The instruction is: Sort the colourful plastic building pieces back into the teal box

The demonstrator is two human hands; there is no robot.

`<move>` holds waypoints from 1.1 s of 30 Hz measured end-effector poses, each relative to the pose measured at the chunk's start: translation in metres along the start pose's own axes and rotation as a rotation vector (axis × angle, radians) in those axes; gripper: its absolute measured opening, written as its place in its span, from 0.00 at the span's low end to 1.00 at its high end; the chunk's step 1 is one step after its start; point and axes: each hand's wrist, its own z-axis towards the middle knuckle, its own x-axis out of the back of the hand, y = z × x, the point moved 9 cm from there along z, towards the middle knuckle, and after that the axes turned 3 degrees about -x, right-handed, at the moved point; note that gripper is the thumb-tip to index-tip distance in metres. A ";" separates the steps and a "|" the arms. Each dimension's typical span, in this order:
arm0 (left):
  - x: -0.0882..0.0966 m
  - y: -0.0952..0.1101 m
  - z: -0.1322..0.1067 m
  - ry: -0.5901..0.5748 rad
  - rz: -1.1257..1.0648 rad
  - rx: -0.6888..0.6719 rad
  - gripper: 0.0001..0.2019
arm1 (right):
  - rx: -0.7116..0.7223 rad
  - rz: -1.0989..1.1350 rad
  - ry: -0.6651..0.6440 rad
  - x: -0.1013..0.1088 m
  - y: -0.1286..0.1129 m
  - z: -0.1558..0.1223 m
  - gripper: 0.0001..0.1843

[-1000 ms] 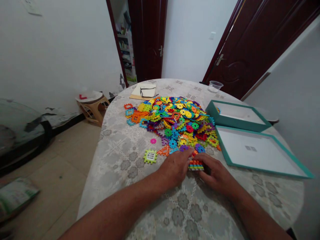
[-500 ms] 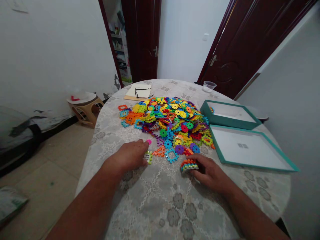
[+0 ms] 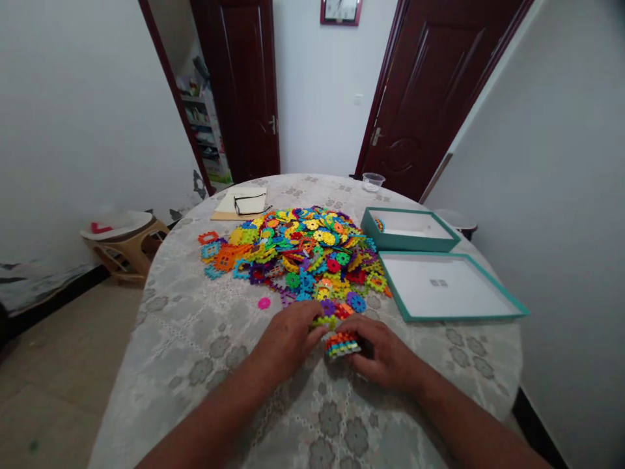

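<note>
My left hand (image 3: 290,339) is closed on a yellow-green notched building piece (image 3: 325,322), pinched between thumb and fingers. Close beside it, my right hand (image 3: 388,352) grips a short stack of notched pieces (image 3: 342,345) in orange, blue, yellow and pale layers. The stack is low over the tablecloth; whether it touches the cloth I cannot tell. A large heap of colourful interlocking pieces (image 3: 303,241) lies just beyond both hands. One pink disc (image 3: 264,303) sits apart, left of my left hand. A purple disc (image 3: 328,307) and a blue disc (image 3: 356,301) lie near my fingertips.
A teal-edged box (image 3: 413,240) and its shallow lid (image 3: 452,312) stand right of the heap. Eyeglasses (image 3: 251,206) rest on a notebook (image 3: 222,212) at the back left. A clear plastic bowl (image 3: 373,182) is at the far edge of the round table (image 3: 195,417).
My left hand has moved right with the yellow-green piece, closing in on the stack in my right hand. The pink disc stays on the cloth. The camera view has shifted.
</note>
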 end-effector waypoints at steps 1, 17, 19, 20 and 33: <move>-0.010 0.004 0.001 0.022 0.010 -0.024 0.04 | 0.011 -0.005 0.016 0.002 -0.001 0.001 0.29; -0.037 0.003 -0.008 -0.048 -0.153 -0.179 0.19 | -0.021 -0.087 0.110 0.012 0.018 0.001 0.37; -0.037 0.007 -0.008 -0.041 -0.160 -0.198 0.21 | -0.013 -0.085 0.104 0.010 0.018 0.001 0.38; -0.036 0.008 -0.008 -0.031 -0.160 -0.199 0.23 | -0.013 -0.085 0.100 0.009 0.018 0.001 0.39; -0.040 0.005 -0.005 -0.037 -0.168 -0.070 0.30 | -0.049 -0.119 0.055 0.012 0.015 0.001 0.32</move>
